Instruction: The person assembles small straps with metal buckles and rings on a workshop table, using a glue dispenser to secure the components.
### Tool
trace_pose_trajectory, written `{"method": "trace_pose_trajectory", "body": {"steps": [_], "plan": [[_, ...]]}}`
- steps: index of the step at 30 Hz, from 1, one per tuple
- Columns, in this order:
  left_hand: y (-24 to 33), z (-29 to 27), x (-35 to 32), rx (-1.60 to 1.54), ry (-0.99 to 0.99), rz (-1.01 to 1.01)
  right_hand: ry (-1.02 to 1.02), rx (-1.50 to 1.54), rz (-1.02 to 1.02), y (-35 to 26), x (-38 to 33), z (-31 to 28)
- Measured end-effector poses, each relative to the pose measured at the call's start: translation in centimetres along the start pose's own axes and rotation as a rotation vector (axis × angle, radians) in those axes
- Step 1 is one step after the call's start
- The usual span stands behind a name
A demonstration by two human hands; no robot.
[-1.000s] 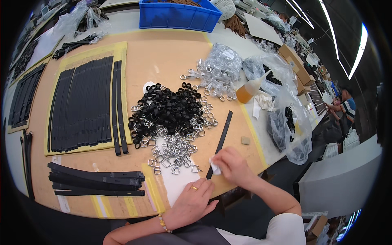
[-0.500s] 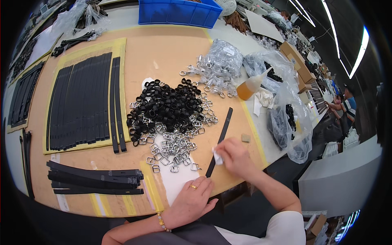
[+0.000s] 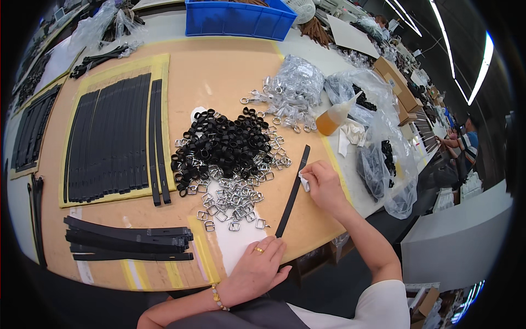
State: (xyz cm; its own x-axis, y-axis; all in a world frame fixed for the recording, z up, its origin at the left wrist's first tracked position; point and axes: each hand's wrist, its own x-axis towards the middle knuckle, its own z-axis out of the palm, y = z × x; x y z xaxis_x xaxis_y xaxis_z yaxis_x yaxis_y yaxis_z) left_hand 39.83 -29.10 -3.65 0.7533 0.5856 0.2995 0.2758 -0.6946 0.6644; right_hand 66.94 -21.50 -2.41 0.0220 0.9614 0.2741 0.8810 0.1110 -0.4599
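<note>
A long black strap (image 3: pixel 293 192) lies at a slant on the wooden table (image 3: pixel 219 66) near its front right edge. My right hand (image 3: pixel 323 183) pinches a small white cloth (image 3: pixel 304 181) against the strap's middle. My left hand (image 3: pixel 257 268) lies flat on a white patch at the table's front edge, fingertips pressing the strap's near end. A ring is on one finger and a bead bracelet on the wrist. Left of the strap lies a heap of black loops (image 3: pixel 224 145) and silver metal buckles (image 3: pixel 230 200).
Rows of black straps (image 3: pixel 109 137) lie on a yellow mat at the left, more straps (image 3: pixel 129 241) are stacked at the front left. A squeeze bottle of amber liquid (image 3: pixel 334 118), plastic bags of parts (image 3: pixel 293 82) and a blue bin (image 3: pixel 238 19) stand behind. Another person sits far right.
My right hand has slid the white cloth up along the strap, away from me. My left hand has stayed at the strap's near end.
</note>
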Motion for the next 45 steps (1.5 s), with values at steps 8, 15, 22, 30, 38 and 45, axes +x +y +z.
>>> {"method": "trace_pose_trajectory", "body": {"steps": [8, 15, 22, 30, 38, 45], "plan": [[0.0, -0.2, -0.2, -0.008, 0.013, -0.014, -0.181, 0.068, -0.155, -4.3, -4.0, -0.3], [-0.2, 0.0, 0.0, -0.017, 0.012, -0.004, -0.026, -0.053, -0.119, -1.4, -0.3, 0.0], [-0.2, 0.0, 0.0, -0.031, 0.017, -0.024, -0.274, 0.033, -0.315, -7.3, -6.6, -0.6], [-0.1, 0.1, 0.3, -0.013, 0.022, 0.0, -0.036, -0.056, -0.18, -0.8, 1.5, 0.8], [-0.2, -0.1, 0.0, -0.016, 0.023, -0.018, -0.279, 0.019, -0.361, -6.2, -4.3, -0.1], [0.0, -0.2, 0.0, 0.004, 0.023, -0.014, -0.193, 0.041, -0.319, -5.2, -2.2, 0.7]]}}
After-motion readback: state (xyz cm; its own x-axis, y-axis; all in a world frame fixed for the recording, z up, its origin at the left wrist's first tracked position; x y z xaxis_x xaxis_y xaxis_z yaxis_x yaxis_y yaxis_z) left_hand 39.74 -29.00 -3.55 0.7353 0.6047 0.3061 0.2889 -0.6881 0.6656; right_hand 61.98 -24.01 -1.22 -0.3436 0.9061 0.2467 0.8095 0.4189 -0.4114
